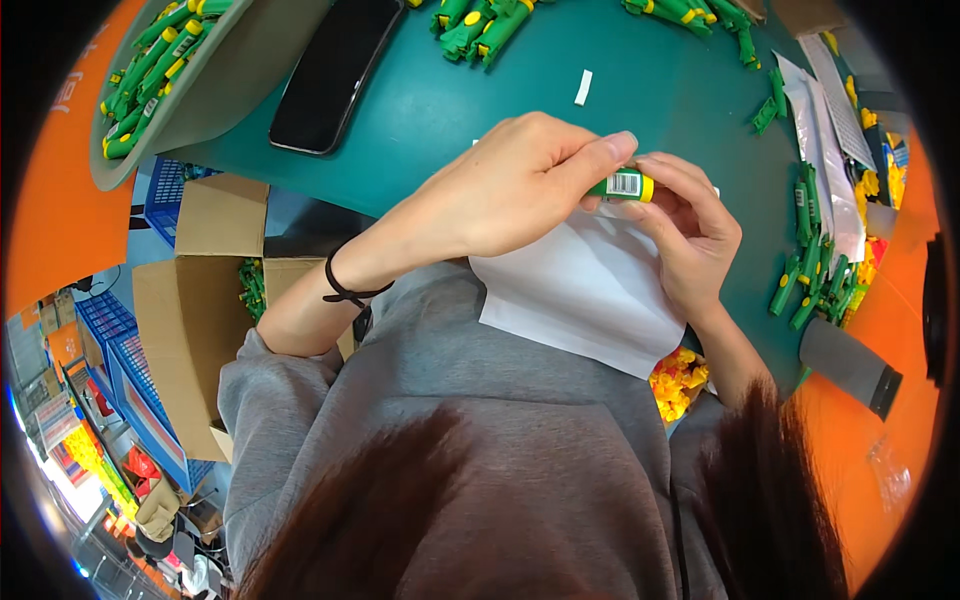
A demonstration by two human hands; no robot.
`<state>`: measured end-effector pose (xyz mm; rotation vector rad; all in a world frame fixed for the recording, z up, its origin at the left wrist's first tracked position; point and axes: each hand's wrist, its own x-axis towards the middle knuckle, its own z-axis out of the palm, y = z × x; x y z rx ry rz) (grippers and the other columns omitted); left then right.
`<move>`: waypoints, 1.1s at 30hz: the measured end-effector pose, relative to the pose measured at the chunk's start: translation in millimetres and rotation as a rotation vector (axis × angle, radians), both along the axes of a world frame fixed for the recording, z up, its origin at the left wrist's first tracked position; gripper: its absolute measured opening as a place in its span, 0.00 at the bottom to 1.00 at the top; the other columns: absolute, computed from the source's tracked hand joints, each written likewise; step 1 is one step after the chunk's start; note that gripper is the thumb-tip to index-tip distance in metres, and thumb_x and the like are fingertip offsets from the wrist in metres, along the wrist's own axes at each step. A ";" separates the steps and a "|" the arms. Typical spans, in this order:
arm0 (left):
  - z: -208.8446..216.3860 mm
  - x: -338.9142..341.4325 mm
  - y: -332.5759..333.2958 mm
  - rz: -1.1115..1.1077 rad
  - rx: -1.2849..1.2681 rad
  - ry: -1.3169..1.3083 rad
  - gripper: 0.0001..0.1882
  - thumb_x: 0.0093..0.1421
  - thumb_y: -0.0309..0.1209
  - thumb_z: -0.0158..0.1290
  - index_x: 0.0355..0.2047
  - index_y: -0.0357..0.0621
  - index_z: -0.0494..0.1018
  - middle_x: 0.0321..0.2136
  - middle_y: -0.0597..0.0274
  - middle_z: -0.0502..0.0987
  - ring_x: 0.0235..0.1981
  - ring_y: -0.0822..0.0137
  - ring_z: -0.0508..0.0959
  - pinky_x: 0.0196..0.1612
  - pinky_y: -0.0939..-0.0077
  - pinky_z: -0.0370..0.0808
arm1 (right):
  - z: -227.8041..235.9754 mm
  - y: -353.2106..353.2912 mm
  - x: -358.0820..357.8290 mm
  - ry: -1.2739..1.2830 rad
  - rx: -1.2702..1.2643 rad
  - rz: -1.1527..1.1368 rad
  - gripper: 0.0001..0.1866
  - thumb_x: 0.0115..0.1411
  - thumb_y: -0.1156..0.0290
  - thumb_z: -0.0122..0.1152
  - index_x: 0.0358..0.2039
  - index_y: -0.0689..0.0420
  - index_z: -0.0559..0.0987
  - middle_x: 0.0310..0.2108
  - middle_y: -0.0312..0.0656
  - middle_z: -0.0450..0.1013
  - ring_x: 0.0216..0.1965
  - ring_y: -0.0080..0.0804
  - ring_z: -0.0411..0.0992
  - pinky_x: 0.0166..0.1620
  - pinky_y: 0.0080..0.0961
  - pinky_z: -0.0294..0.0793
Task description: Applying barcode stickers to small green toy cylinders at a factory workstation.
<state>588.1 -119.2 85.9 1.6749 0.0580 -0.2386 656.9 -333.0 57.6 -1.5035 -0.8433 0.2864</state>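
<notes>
In front of me, a small green plastic tube (622,186) with a yellow end and a barcode sticker is held between both hands. My left hand (525,185) is closed on it, with its thumb lying along the tube near the sticker. The fingers and thumb of my right hand (690,220) pinch the yellow end from the other side. Much of the tube is hidden behind my left hand. Below the hands, a white sheet of paper (575,290) slopes from the table's edge toward my lap. A small white strip (584,87) lies on the table beyond them.
The green table (430,130) carries a black phone (338,75) and piles of similar tubes (487,28). A grey tub (245,75) of tubes stands at left, above a cardboard box (185,340). Plastic bags (815,150) lie at right; yellow pieces (678,383) show by my lap.
</notes>
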 end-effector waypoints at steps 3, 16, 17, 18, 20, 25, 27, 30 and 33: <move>12.6 -0.9 -0.1 -0.037 0.071 0.006 0.22 0.72 0.44 0.51 0.40 0.34 0.81 0.25 0.66 0.77 0.27 0.78 0.72 0.32 0.82 0.71 | -4.2 -0.7 -4.2 0.002 0.038 -0.006 0.21 0.57 0.88 0.66 0.52 0.66 0.79 0.54 0.49 0.73 0.51 0.35 0.75 0.54 0.31 0.80; 111.4 -31.6 206.1 1.051 1.422 -0.804 0.17 0.72 0.37 0.51 0.45 0.34 0.78 0.37 0.58 0.82 0.41 0.72 0.79 0.47 0.77 0.75 | 29.7 -66.6 15.3 -0.366 -0.683 -0.342 0.30 0.55 0.79 0.70 0.59 0.56 0.73 0.45 0.40 0.73 0.44 0.26 0.69 0.47 0.21 0.69; 104.7 -14.4 196.8 0.924 1.827 -1.112 0.19 0.72 0.41 0.50 0.51 0.39 0.79 0.35 0.62 0.82 0.37 0.72 0.79 0.43 0.73 0.75 | 28.1 -70.3 11.2 -0.353 -0.717 -0.381 0.30 0.55 0.79 0.70 0.59 0.56 0.73 0.45 0.40 0.73 0.44 0.26 0.69 0.47 0.21 0.69; 79.7 -19.1 168.8 0.865 1.557 -0.985 0.18 0.71 0.38 0.52 0.53 0.40 0.78 0.35 0.60 0.82 0.38 0.73 0.79 0.45 0.75 0.74 | 25.9 -66.1 7.9 -0.219 -0.690 -0.371 0.30 0.56 0.79 0.70 0.59 0.56 0.71 0.42 0.38 0.74 0.40 0.24 0.68 0.44 0.19 0.68; 66.0 -28.2 93.3 0.670 0.794 -0.614 0.11 0.66 0.32 0.55 0.42 0.37 0.80 0.26 0.56 0.81 0.26 0.71 0.78 0.34 0.75 0.75 | 21.3 -62.1 10.9 -0.079 -0.600 -0.315 0.29 0.61 0.80 0.66 0.61 0.57 0.68 0.36 0.34 0.76 0.35 0.20 0.69 0.40 0.17 0.68; 24.4 -63.3 36.3 0.244 0.463 -0.078 0.24 0.60 0.24 0.64 0.55 0.36 0.72 0.32 0.59 0.84 0.35 0.75 0.80 0.43 0.79 0.75 | 11.5 -65.3 19.2 0.265 -0.240 -0.183 0.22 0.62 0.85 0.62 0.56 0.61 0.71 0.42 0.38 0.76 0.43 0.22 0.75 0.46 0.18 0.74; 7.0 -70.7 21.6 0.373 0.330 -0.095 0.21 0.59 0.26 0.65 0.52 0.39 0.74 0.31 0.58 0.83 0.33 0.74 0.82 0.41 0.77 0.78 | 8.8 -62.0 19.1 0.350 -0.149 -0.126 0.18 0.62 0.85 0.61 0.53 0.62 0.73 0.43 0.39 0.76 0.45 0.22 0.75 0.49 0.17 0.74; -10.0 -65.6 14.6 0.420 0.158 -0.209 0.21 0.59 0.21 0.64 0.54 0.38 0.75 0.35 0.61 0.83 0.35 0.76 0.81 0.42 0.80 0.78 | 11.4 -62.4 16.9 0.474 -0.118 -0.164 0.17 0.62 0.85 0.61 0.52 0.65 0.77 0.45 0.42 0.77 0.46 0.23 0.76 0.49 0.19 0.75; -18.2 -60.4 17.4 0.392 -0.082 -0.203 0.24 0.60 0.17 0.62 0.57 0.35 0.74 0.38 0.62 0.82 0.38 0.76 0.81 0.44 0.80 0.78 | 8.8 -71.1 18.5 0.560 -0.131 -0.222 0.19 0.61 0.84 0.63 0.55 0.66 0.78 0.47 0.44 0.79 0.45 0.25 0.76 0.49 0.22 0.77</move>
